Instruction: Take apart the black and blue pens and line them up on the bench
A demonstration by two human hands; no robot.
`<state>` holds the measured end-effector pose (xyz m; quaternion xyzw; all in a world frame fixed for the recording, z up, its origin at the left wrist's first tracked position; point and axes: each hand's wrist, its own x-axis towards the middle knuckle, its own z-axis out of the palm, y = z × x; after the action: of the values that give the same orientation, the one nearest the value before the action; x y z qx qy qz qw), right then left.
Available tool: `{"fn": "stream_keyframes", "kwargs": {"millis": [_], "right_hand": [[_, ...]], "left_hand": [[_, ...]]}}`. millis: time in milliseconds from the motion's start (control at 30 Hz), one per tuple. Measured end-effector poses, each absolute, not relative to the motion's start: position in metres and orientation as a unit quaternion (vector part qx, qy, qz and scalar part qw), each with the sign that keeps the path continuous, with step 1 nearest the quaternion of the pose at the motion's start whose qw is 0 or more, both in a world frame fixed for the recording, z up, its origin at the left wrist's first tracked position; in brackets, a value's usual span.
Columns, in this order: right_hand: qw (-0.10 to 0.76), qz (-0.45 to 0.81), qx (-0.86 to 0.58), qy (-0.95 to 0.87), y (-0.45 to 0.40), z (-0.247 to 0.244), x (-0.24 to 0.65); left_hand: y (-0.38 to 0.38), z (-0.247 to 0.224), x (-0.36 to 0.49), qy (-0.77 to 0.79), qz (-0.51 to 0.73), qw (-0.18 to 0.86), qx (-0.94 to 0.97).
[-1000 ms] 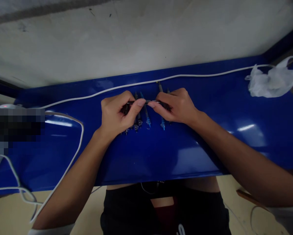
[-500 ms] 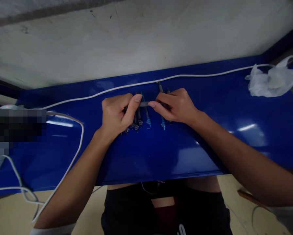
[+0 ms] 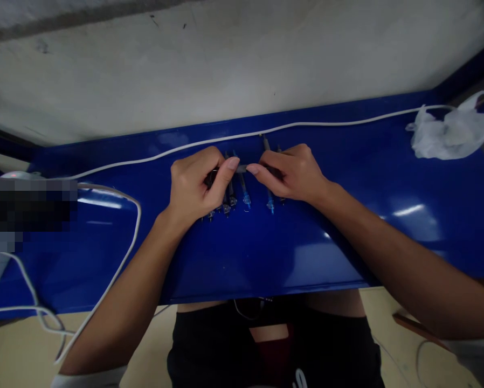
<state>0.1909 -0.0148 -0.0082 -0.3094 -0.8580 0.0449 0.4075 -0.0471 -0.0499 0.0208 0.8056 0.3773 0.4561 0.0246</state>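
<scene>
Between my two hands is a dark pen (image 3: 241, 169), held level above the blue table. My left hand (image 3: 199, 180) is closed around its left part, thumb laid along it. My right hand (image 3: 292, 172) pinches the other end; much of the pen is hidden by fingers. Beneath and beside my left hand lie several dark pens (image 3: 232, 200) with clear ends. A blue pen (image 3: 246, 198) lies just right of them. Another blue pen (image 3: 270, 205) and a dark pen (image 3: 279, 149) are partly covered by my right hand.
A white cable (image 3: 209, 142) runs along the back of the blue table (image 3: 242, 258), near the wall. A crumpled white plastic bag (image 3: 448, 134) sits at the far right. At left, another white cable (image 3: 135, 231) loops over the front edge, beside a blurred-out object (image 3: 27, 207).
Both hands keep hold of the pen. My left hand has shifted very slightly to the right; the pens on the table stay where they were.
</scene>
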Motion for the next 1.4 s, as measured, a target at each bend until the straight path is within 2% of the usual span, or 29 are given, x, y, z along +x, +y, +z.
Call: {"fn": "stream_keyframes", "kwargs": {"millis": [533,833,1033,1267,1400], "right_hand": [[0.397,0.050,-0.321,-0.859,-0.0136,-0.0091,0.1919],[0.383,0.051,-0.322,-0.864,-0.0149,-0.0067,0.1903],[0.394,0.044,-0.319,-0.861,-0.0146,-0.0073,0.1900],[0.386,0.045,-0.294,-0.873,-0.0123,-0.0108,0.1925],[0.372,0.061,-0.256,-0.890,-0.0119,-0.0121,0.1927]], "left_hand": [[-0.0463,0.0190,-0.0495,0.337,0.452,0.061,0.823],[-0.0459,0.0203,-0.0465,0.404,0.428,0.050,0.807],[-0.0472,0.0227,-0.0478,0.418,0.466,0.100,0.773],[-0.0472,0.0250,-0.0528,0.456,0.458,0.046,0.762],[-0.0418,0.0226,-0.0560,0.474,0.471,0.054,0.741]]}}
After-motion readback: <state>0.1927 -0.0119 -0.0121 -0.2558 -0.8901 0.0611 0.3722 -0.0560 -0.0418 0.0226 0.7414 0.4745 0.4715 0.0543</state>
